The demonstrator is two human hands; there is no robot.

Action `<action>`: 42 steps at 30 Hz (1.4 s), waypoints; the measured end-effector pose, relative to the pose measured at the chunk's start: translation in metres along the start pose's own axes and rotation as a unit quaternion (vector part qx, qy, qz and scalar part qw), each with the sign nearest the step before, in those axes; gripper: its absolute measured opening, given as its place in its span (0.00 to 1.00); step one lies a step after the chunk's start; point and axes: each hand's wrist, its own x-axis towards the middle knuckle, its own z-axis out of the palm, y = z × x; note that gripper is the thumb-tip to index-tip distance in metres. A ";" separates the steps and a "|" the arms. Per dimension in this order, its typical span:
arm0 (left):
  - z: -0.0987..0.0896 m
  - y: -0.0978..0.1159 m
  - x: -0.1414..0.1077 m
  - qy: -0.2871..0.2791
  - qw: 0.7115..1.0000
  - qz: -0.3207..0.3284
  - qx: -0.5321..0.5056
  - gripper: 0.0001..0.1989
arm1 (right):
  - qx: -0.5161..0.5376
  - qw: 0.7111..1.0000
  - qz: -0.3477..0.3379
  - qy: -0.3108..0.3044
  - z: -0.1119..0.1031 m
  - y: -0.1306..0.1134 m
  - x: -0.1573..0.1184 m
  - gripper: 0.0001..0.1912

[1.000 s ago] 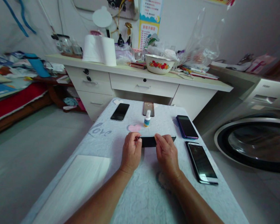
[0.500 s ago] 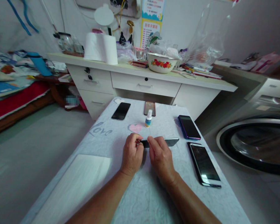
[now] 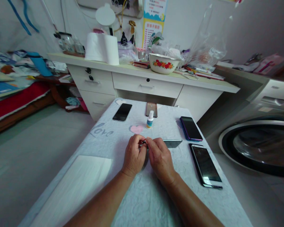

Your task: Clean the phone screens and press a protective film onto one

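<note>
Over the middle of the table, my left hand (image 3: 135, 156) is closed around the left end of a phone (image 3: 174, 143), which is tilted so that it shows thin. My right hand (image 3: 160, 159) pinches at the same end, its fingertips meeting those of my left hand. Whether it holds anything small is hidden. The phone's right end sticks out past my right knuckles. Just beyond my hands a small white spray bottle (image 3: 150, 119) stands upright with a blue and yellow label. Behind it lies a phone case (image 3: 151, 109) with a brownish edge.
A black phone (image 3: 122, 112) lies at the far left. On the right are a purple-edged phone (image 3: 191, 128) and a white-framed phone (image 3: 207, 165) on a dark case. White paper (image 3: 78, 183) lies at the left. A desk (image 3: 146, 84) and washing machine (image 3: 257, 138) stand close by.
My right hand has shifted slightly left along the phone, bringing its fingertips against my left hand's. More of the phone's right end shows. The other things stay put.
</note>
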 end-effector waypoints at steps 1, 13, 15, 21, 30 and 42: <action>0.000 0.000 0.000 -0.003 1.000 0.000 0.001 0.03 | -0.001 1.000 0.002 0.001 0.000 0.001 0.000 0.16; 0.002 -0.005 0.001 -0.014 1.000 -0.001 0.015 0.07 | -0.048 0.999 0.017 0.006 -0.020 0.022 0.003 0.17; 0.003 -0.006 0.002 -0.012 1.000 -0.002 0.010 0.07 | -0.057 0.998 0.027 0.002 -0.027 0.026 0.006 0.17; 0.004 -0.012 0.004 0.038 0.999 -0.005 0.008 0.06 | -0.069 0.997 0.037 -0.014 -0.030 0.032 0.015 0.14; 0.003 -0.012 0.006 0.045 0.999 -0.014 0.013 0.07 | -0.032 0.997 0.037 0.061 -0.019 0.034 0.005 0.15; 0.006 -0.015 0.007 0.042 0.999 -0.033 0.001 0.08 | -0.027 0.996 0.035 0.080 -0.023 0.046 0.000 0.13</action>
